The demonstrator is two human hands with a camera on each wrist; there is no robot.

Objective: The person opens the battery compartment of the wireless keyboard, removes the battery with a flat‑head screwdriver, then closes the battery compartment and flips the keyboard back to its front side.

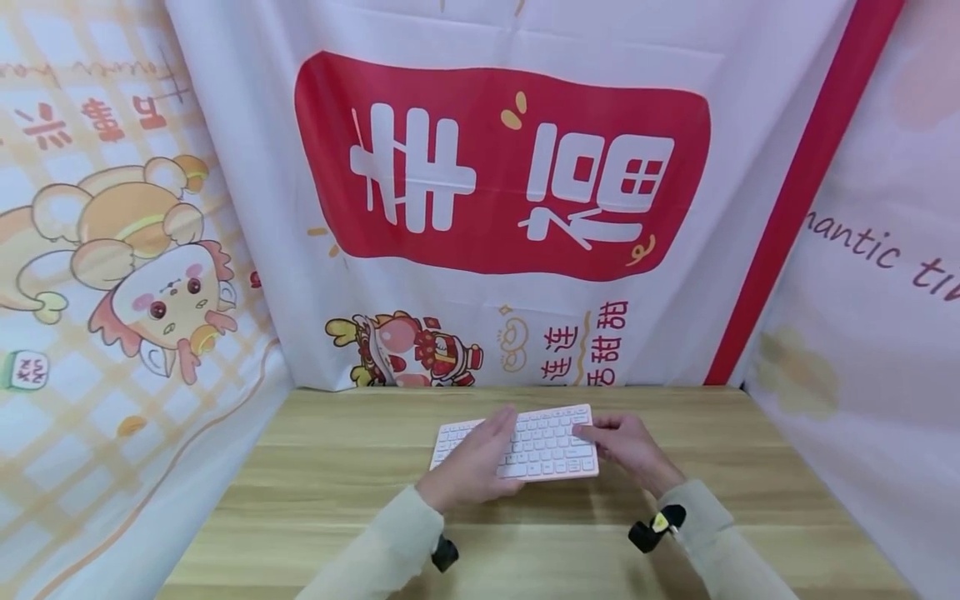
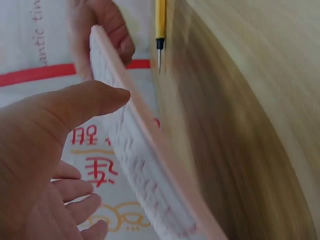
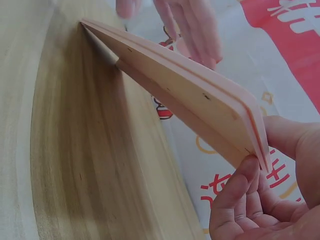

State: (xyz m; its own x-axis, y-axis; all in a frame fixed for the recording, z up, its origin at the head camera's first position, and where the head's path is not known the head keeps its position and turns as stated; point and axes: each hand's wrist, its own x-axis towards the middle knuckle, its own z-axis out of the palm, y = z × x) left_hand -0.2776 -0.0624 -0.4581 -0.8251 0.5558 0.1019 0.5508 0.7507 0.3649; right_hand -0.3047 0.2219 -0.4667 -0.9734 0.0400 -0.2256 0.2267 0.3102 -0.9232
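A white-keyed keyboard (image 1: pixel 551 442) with a pink rim and underside is tilted above the wooden table. My right hand (image 1: pixel 626 446) grips its right end, thumb on the key side and fingers against the pink underside (image 3: pixel 185 95). Over the left part of the keys is my left hand (image 1: pixel 476 458), its fingers extended. From the left wrist, its thumb (image 2: pixel 100 97) appears across the keyboard's edge, the other fingers loosely bent and holding nothing. Whether the thumb touches the keyboard, I cannot tell. The hand hides some keys.
The wooden table (image 1: pixel 337 500) meets a printed white cloth (image 1: pixel 262 100) at the back, with more cloth at both sides. A yellow-handled tool (image 2: pixel 160 22) with a thin metal tip, seemingly a screwdriver, lies on the table, visible only from the left wrist.
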